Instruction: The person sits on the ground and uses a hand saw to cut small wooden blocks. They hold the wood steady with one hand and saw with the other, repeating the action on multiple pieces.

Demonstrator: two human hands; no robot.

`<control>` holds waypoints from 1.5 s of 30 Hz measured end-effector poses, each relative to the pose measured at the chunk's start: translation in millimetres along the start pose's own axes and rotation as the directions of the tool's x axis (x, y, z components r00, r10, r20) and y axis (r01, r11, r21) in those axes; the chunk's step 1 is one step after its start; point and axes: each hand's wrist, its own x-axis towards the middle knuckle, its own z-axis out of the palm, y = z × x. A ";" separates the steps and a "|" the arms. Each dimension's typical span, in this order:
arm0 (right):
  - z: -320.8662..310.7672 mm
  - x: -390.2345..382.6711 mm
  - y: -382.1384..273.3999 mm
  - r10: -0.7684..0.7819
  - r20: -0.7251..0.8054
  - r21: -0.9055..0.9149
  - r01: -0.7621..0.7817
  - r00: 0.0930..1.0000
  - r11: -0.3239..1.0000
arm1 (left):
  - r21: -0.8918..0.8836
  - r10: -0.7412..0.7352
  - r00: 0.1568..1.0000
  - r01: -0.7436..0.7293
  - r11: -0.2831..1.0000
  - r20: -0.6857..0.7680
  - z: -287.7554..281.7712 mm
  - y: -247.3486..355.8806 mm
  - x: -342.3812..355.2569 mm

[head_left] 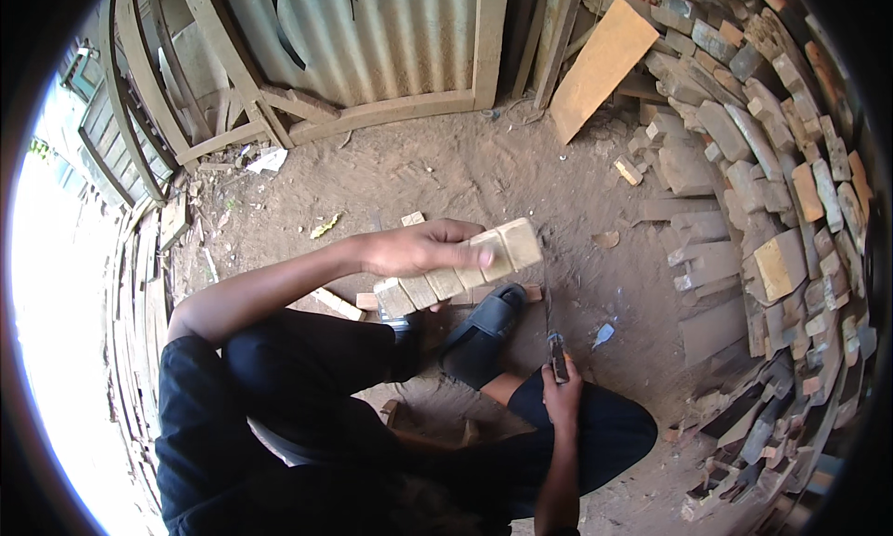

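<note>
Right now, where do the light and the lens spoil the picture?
In the head view, glare whites out the left side; in the head view, the wood pile bows along the right rim; in the head view, the black trousers show little detail, while the wooden block shows its grooves.

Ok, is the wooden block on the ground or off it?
Off it: the left hand holds the wooden block up, thumb across its lined face.
</note>
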 end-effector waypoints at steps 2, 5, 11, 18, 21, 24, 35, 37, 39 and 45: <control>0.4 -3.2 -4.5 -0.027 -0.007 -0.014 0.027 1.000 1.000 | 0.119 -0.061 0.998 0.060 0.991 0.006 -3.0 -22.5 6.0; -7.4 -5.3 -14.4 -0.017 -0.020 -0.076 0.015 1.000 0.997 | 0.204 -0.271 0.962 0.259 0.944 0.035 -3.6 -40.0 24.0; -14.8 -5.4 -57.8 0.107 0.043 -0.093 -0.102 0.993 0.990 | 0.934 0.104 0.981 0.121 0.337 -0.165 0.6 -130.8 80.8; -11.1 -10.5 -49.3 0.196 0.072 0.067 -0.201 0.978 0.977 | 0.961 0.077 0.962 0.255 0.103 -0.263 4.8 -296.1 114.6; -30.5 -30.0 -51.7 0.219 0.063 0.134 -0.226 0.974 0.965 | 0.963 0.132 0.954 0.264 0.055 -0.269 36.0 -294.9 129.3; -35.6 -61.2 -100.0 0.338 0.131 0.291 -0.362 0.932 0.886 | 0.934 0.155 0.921 0.353 0.050 -0.357 34.2 -315.5 125.0; 2.4 -138.8 -128.0 0.455 0.207 0.425 -0.499 0.866 0.755 | 0.912 0.102 0.908 0.393 0.120 -0.405 44.9 -321.6 128.6; 7.4 -140.5 -122.7 0.453 0.213 0.425 -0.500 0.865 0.754 | 0.898 0.255 0.874 0.438 -0.047 -0.413 48.0 -320.8 127.5; 12.6 -137.0 -119.9 0.440 0.245 0.386 -0.504 0.864 0.773 | 0.902 0.173 0.886 0.427 0.066 -0.431 43.1 -330.1 122.5; 40.0 -119.5 -79.1 0.220 0.183 0.283 -0.266 0.958 0.922 | 0.843 0.035 0.880 0.443 0.304 -0.474 46.1 -341.6 117.4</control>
